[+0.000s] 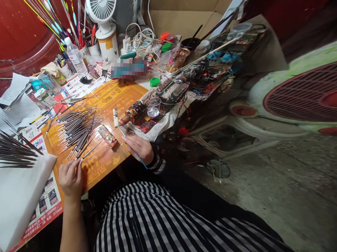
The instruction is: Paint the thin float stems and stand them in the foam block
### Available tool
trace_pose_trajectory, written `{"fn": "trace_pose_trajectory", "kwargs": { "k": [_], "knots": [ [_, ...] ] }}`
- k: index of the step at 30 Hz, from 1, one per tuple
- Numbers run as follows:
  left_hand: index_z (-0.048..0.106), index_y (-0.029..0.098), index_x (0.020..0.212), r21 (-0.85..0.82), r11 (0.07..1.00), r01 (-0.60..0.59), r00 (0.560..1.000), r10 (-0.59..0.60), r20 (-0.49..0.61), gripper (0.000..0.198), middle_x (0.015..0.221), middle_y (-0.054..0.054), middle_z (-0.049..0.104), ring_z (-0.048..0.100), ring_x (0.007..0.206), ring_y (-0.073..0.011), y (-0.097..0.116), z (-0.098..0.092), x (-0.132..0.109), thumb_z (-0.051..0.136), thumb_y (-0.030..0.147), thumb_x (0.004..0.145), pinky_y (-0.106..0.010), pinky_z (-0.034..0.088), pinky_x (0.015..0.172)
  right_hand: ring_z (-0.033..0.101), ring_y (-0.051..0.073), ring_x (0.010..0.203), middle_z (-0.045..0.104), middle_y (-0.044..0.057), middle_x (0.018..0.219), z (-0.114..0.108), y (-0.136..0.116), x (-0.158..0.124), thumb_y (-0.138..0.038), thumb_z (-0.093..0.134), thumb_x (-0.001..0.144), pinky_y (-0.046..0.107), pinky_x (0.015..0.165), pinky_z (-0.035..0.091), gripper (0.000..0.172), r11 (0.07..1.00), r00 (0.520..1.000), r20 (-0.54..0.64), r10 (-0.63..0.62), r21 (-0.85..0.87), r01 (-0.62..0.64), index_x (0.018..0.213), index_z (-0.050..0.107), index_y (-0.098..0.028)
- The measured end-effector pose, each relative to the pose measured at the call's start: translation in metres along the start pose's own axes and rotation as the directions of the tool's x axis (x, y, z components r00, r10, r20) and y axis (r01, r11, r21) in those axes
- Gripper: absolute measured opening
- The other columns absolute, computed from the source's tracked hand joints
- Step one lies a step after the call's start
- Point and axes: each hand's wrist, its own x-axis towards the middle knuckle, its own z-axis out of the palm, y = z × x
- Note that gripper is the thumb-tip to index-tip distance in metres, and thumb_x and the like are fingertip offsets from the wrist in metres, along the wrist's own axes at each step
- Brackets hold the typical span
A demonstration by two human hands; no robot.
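My left hand (70, 176) is at the table's near edge, its fingers pinching a slender dark fishing float (93, 149) that slants up and right. The float rests close to a small paint-spattered block (107, 136). Just beyond it lies a heap of similar dark floats (76, 127), their pale thin ends pointing several ways. At the table's right edge my right hand (140, 147) is closed on a thin paintbrush (141, 160) with a blue handle. The brush's tip is hard to make out near the paint-covered tools. A narrow white piece (116, 117) lies just beyond this hand.
At left a white foam block (26, 197) holds many dark floats upright or leaning. A small fan (101, 4), a water bottle (75, 57) and colourful floats stand at the back. Paint-crusted equipment (173, 90) lines the right side. A large fan (308, 92) stands beyond.
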Motion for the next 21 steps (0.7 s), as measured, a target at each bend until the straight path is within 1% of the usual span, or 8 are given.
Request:
{"fn": "trace_pose_trajectory", "kwargs": {
  "k": [5,8,11,15,17,21],
  "knots": [
    [0.072,0.022,0.105,-0.016,1.0,-0.005,1.0,0.005,0.002,0.015,0.094,-0.007,0.071,0.062,0.084,-0.0182,-0.001,0.0,-0.001,0.066,0.022,0.092,-0.035,0.049,0.083,0.075,0.022,0.102,0.075,0.013,0.114,0.0,0.0,-0.003,-0.011,0.051,0.098,0.036,0.085,0.065,0.053,1.0,0.999,-0.047,0.014,-0.011,-0.014,0.15,0.047,-0.017],
    [0.072,0.021,0.106,-0.017,1.0,-0.018,1.0,0.018,-0.007,0.015,0.094,-0.007,0.071,0.062,0.084,-0.0179,0.001,0.0,0.0,0.067,0.022,0.091,-0.034,0.049,0.082,0.075,0.021,0.1,0.076,0.012,0.113,0.0,-0.008,-0.005,-0.011,0.051,0.097,0.035,0.085,0.065,0.052,0.999,0.998,-0.055,0.035,0.025,-0.034,0.148,0.049,-0.018],
    [0.072,0.021,0.106,-0.011,1.0,-0.016,1.0,0.016,-0.013,0.015,0.093,-0.007,0.071,0.062,0.085,-0.0177,0.003,-0.001,0.0,0.068,0.022,0.091,-0.034,0.05,0.082,0.074,0.021,0.102,0.075,0.012,0.111,0.002,-0.023,-0.004,-0.01,0.053,0.096,0.034,0.086,0.064,0.054,0.992,1.0,-0.015,0.027,0.121,-0.025,0.15,0.046,-0.016],
    [0.072,0.021,0.104,0.0,1.0,-0.001,1.0,0.001,-0.002,0.014,0.093,-0.006,0.072,0.062,0.084,-0.0179,0.004,-0.001,-0.002,0.067,0.022,0.091,-0.034,0.05,0.082,0.072,0.021,0.106,0.074,0.013,0.112,0.01,-0.041,-0.004,-0.012,0.052,0.098,0.034,0.088,0.064,0.056,0.975,0.997,0.072,-0.032,0.222,0.015,0.152,0.041,-0.016],
    [0.072,0.021,0.105,-0.001,1.0,0.001,1.0,-0.001,0.002,0.014,0.093,-0.006,0.072,0.062,0.085,-0.0182,0.003,0.0,-0.003,0.068,0.021,0.091,-0.034,0.05,0.081,0.073,0.021,0.105,0.074,0.013,0.112,0.015,-0.045,-0.005,-0.011,0.053,0.098,0.034,0.087,0.064,0.056,0.976,0.996,0.073,-0.043,0.217,0.026,0.152,0.042,-0.016],
    [0.072,0.021,0.106,0.0,1.0,0.009,1.0,-0.009,0.007,0.015,0.093,-0.006,0.072,0.061,0.084,-0.0181,0.003,0.0,-0.005,0.068,0.021,0.091,-0.033,0.05,0.081,0.073,0.021,0.1,0.075,0.012,0.109,0.021,-0.045,-0.008,-0.011,0.053,0.098,0.034,0.086,0.064,0.054,0.987,0.999,0.049,-0.017,0.159,0.009,0.15,0.045,-0.018]
  ]
}}
